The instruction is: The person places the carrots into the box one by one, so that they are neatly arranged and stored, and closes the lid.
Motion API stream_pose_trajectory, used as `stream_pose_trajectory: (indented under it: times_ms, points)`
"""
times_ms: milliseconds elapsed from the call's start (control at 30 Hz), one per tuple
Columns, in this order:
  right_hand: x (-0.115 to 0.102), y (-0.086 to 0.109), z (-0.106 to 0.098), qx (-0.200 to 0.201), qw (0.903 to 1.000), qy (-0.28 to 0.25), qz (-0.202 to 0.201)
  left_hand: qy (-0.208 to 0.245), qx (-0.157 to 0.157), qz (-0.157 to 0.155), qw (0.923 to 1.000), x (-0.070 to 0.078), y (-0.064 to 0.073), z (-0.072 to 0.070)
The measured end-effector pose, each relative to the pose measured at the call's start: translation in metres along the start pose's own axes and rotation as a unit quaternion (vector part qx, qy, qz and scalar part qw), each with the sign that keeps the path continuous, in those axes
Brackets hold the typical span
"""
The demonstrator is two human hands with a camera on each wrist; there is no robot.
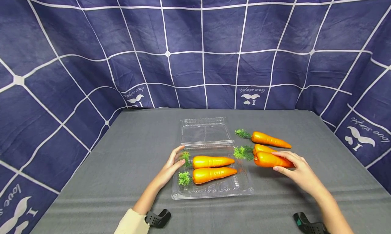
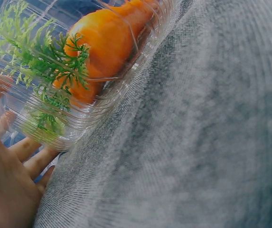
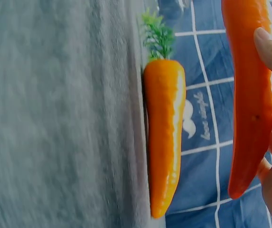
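Observation:
A clear plastic clamshell box [image 1: 213, 194] lies with its lid [image 1: 204, 133] folded back. In its tray are two orange toy carrots, the rear carrot [image 1: 210, 161] and the front carrot [image 1: 213, 175], leafy ends left. My left hand [image 1: 169, 167] rests at the box's left side; its fairly straight fingers touch the wall in the left wrist view. To the right of the box, my right hand [image 1: 297, 169] grips a carrot [image 3: 252, 109] between thumb and fingers, raised off the table. Behind it is another carrot [image 1: 259, 147], partly hidden.
One more carrot [image 1: 270, 140] lies farther back on the grey tablecloth [image 1: 146, 135], its tip pointing right. A blue curtain with white grid lines [image 1: 186, 67] encloses the table at the back and sides.

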State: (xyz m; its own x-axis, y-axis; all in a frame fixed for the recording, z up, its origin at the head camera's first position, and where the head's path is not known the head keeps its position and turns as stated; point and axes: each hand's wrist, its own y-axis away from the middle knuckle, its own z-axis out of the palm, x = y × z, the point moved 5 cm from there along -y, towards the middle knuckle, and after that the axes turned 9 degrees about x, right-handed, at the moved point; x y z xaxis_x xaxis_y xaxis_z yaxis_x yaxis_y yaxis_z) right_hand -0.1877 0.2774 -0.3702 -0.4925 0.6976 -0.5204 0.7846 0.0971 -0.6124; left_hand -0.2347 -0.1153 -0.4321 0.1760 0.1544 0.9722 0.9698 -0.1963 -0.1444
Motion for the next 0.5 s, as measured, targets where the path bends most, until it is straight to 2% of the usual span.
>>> stream_pose_trajectory:
  times_ms: [267,500]
  points:
    - [-0.014,-0.001,0.009,0.005,0.9994,-0.007,-0.035,-0.002,-0.002,0.0,1.0,-0.001,0.0,0.0]
    - [-0.024,0.001,0.021,-0.01,0.9983,-0.021,-0.054,0.0,-0.01,0.002,1.0,0.001,0.0,0.0]
